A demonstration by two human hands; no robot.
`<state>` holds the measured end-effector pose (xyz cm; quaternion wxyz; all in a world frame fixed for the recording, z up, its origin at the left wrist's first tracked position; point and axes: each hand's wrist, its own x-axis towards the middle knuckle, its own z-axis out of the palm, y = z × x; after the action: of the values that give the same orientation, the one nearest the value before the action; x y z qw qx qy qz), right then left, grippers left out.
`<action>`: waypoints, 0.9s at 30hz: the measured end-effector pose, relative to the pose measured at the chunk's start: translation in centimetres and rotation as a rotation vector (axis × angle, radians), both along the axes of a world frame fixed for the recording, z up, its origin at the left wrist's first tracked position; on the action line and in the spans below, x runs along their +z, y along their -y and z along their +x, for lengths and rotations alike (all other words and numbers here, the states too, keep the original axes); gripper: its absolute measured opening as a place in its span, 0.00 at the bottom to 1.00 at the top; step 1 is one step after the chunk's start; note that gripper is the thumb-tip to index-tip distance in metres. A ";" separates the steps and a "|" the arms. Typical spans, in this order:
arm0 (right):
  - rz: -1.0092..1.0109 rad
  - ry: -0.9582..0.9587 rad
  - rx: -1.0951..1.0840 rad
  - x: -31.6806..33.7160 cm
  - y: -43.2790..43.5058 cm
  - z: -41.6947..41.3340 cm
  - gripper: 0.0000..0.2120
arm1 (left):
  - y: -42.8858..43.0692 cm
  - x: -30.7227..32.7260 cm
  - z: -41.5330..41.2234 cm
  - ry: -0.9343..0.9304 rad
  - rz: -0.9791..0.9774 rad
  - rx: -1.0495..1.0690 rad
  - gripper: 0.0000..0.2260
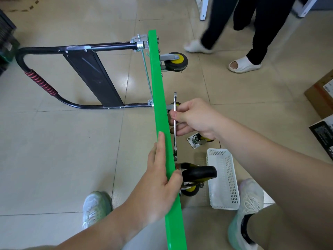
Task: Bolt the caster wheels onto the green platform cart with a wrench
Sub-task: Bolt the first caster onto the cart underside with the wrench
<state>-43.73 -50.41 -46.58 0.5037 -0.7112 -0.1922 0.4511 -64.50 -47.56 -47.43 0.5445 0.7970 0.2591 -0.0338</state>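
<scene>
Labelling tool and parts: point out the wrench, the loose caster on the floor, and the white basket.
wrench [174, 139], head view, lower shaft.
loose caster [195, 140], head view, swivel bearing.
white basket [229, 177], head view, perforated wall.

The green cart [158, 105] stands on its edge on the floor. The left hand [162, 177] clasps its top edge between fingers and thumb. The right hand [194, 120] pinches a wrench [174, 141] just beside the cart's underside, above a mounted wheel [198, 173]. A loose wheel [198, 140] and a white basket [223, 177] lie near that side.
</scene>
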 end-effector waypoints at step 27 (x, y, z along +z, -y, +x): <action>0.008 0.007 -0.127 0.6 1.6 0.8 0.08 | 0.1 -0.2 0.0 -0.004 0.009 0.011 0.40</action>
<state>-42.94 -52.06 -45.94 0.5336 -0.7216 -0.1501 0.4148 -64.54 -47.71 -47.66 0.5404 0.7980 0.2650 -0.0313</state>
